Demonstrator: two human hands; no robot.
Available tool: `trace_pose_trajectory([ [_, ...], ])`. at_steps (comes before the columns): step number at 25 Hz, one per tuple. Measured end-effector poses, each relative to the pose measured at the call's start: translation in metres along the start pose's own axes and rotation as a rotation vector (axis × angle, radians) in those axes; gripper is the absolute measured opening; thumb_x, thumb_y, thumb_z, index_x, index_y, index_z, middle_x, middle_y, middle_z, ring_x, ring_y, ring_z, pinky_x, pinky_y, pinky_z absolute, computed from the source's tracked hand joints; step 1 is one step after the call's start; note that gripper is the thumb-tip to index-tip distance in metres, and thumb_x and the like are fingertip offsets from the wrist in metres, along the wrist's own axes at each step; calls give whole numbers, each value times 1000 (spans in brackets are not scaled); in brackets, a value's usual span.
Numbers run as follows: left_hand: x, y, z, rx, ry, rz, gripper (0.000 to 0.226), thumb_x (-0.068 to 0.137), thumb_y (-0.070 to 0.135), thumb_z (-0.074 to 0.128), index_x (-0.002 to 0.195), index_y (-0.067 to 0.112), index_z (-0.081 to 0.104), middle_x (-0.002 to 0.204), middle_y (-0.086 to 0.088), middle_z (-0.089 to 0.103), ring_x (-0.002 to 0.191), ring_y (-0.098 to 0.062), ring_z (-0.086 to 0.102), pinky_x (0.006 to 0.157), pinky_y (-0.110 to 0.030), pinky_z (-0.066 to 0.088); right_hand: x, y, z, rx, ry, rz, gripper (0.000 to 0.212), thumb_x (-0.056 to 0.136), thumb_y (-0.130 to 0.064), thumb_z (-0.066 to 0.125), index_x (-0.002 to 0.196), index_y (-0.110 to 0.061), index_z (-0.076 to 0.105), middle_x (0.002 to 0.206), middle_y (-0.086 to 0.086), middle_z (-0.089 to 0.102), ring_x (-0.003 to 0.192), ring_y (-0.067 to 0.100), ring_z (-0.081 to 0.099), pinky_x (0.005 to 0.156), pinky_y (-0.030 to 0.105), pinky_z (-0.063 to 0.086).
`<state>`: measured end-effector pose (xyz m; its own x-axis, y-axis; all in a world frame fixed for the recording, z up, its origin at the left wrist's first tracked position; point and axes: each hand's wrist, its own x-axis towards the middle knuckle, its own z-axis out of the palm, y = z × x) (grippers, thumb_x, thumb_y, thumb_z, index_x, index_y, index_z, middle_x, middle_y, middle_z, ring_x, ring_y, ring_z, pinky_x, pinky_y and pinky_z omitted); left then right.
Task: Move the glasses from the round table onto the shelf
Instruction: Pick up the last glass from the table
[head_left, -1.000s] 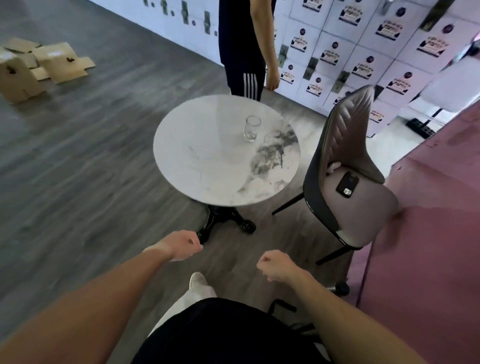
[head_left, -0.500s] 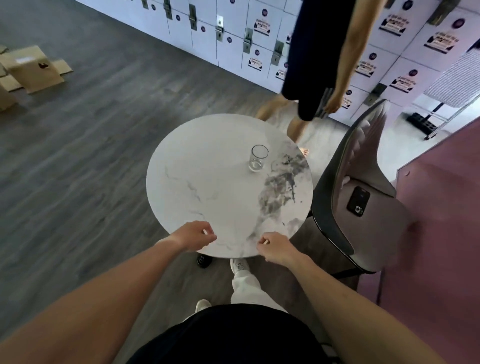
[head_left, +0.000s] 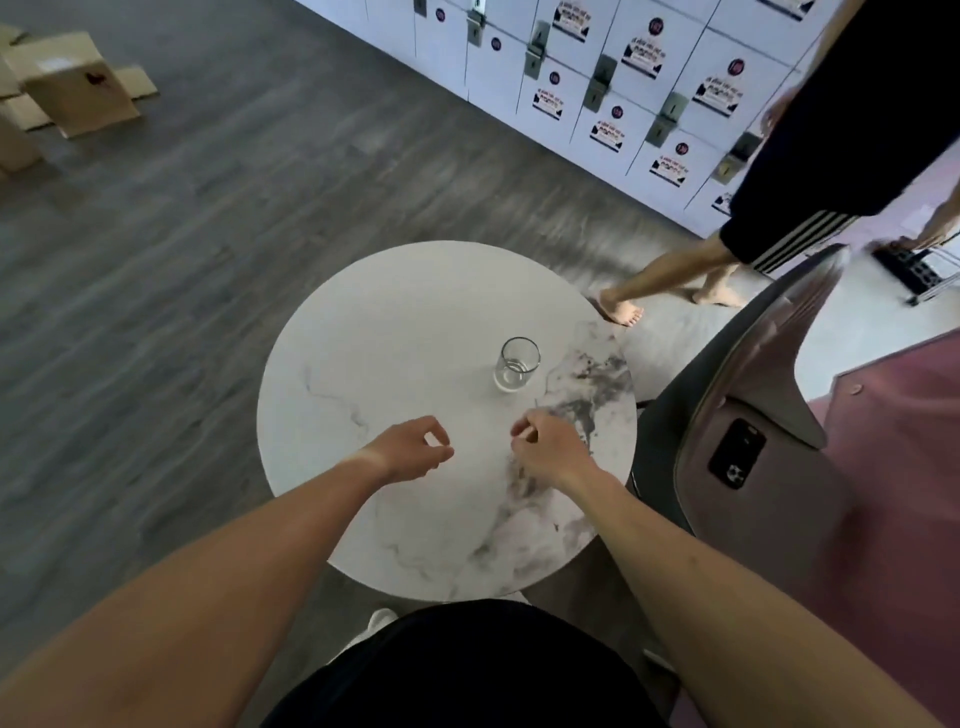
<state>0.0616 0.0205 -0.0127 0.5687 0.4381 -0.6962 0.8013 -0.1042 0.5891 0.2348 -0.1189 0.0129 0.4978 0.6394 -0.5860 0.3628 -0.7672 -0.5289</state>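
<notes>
One clear drinking glass (head_left: 516, 365) stands upright on the round white marble table (head_left: 395, 332), on its right half. My left hand (head_left: 410, 454) hovers over the table's middle with loosely curled fingers and holds nothing. My right hand (head_left: 550, 449) is over the table too, just below the glass and a short way from it, fingers loosely curled and empty. No shelf is in view.
A grey chair (head_left: 753, 441) stands against the table's right side with a black phone (head_left: 737, 460) on its seat. A barefoot person (head_left: 810, 156) walks past beyond the chair. White lockers (head_left: 597, 78) line the back wall. Cardboard boxes (head_left: 72, 88) lie far left. A pink counter (head_left: 904, 467) is at right.
I have stepped up to the table; both hands moved forward from its near edge to over its top, the right one nearing the glass. The other person walked off to the right.
</notes>
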Motion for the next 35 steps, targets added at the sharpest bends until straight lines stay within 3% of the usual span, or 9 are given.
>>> trace_pose_trajectory([
  [5,44,50,13,-162,18,-24,49,89,32,62,135,32,45,95,-2,67,88,-25,70,64,-26,47,32,-1,-28,-42,195,-112,31,87,-21,56,117,-25,51,103,0,59,88,21,60,78,37,50],
  [9,69,72,21,-200,24,-46,59,90,31,62,143,32,37,98,-2,67,94,-24,71,73,-31,53,60,10,-39,-150,104,-152,46,91,-23,55,136,-28,48,121,5,51,95,25,60,86,40,51],
  [11,76,75,23,-222,26,-68,59,90,31,61,143,33,36,97,-1,67,95,-25,71,79,-38,55,72,13,-38,-150,101,-192,40,94,-25,58,134,-26,56,123,5,54,96,25,62,90,40,52],
  [15,77,77,26,-265,38,-100,58,90,30,60,144,33,38,97,-2,66,96,-26,71,79,-38,56,86,9,-34,-147,116,-266,25,98,-25,61,120,-17,69,123,5,57,100,22,64,85,26,48],
  [20,60,67,12,-328,103,-95,60,90,31,60,145,36,37,107,-3,70,98,-24,70,77,-33,53,87,-21,-28,-163,139,-367,18,99,-22,61,110,-11,69,113,9,58,92,25,64,82,29,49],
  [23,31,46,-13,-415,228,-97,60,89,31,62,143,35,36,104,-1,68,99,-25,69,81,-35,53,76,-71,-12,-138,75,-433,20,101,-27,57,112,-13,65,114,9,54,89,22,61,87,34,50],
  [27,-41,-11,-61,-689,477,-69,52,90,30,66,137,34,45,103,-4,69,89,-21,71,76,-35,56,37,-160,29,-132,2,-614,20,100,-29,55,112,-14,63,115,9,53,89,21,62,84,27,45],
  [32,-169,-103,-117,-967,660,31,58,85,30,77,135,32,48,95,-2,71,72,-16,67,66,-29,50,-53,-284,106,-193,-86,-930,17,96,-25,63,103,-10,69,104,14,63,92,27,65,88,38,52],
  [35,-257,-157,-150,-1033,822,84,61,83,28,80,136,33,50,100,-3,73,72,-16,67,67,-30,51,-119,-364,153,-267,-149,-1106,13,94,-29,65,97,-18,70,102,11,65,92,26,66,89,42,54],
])
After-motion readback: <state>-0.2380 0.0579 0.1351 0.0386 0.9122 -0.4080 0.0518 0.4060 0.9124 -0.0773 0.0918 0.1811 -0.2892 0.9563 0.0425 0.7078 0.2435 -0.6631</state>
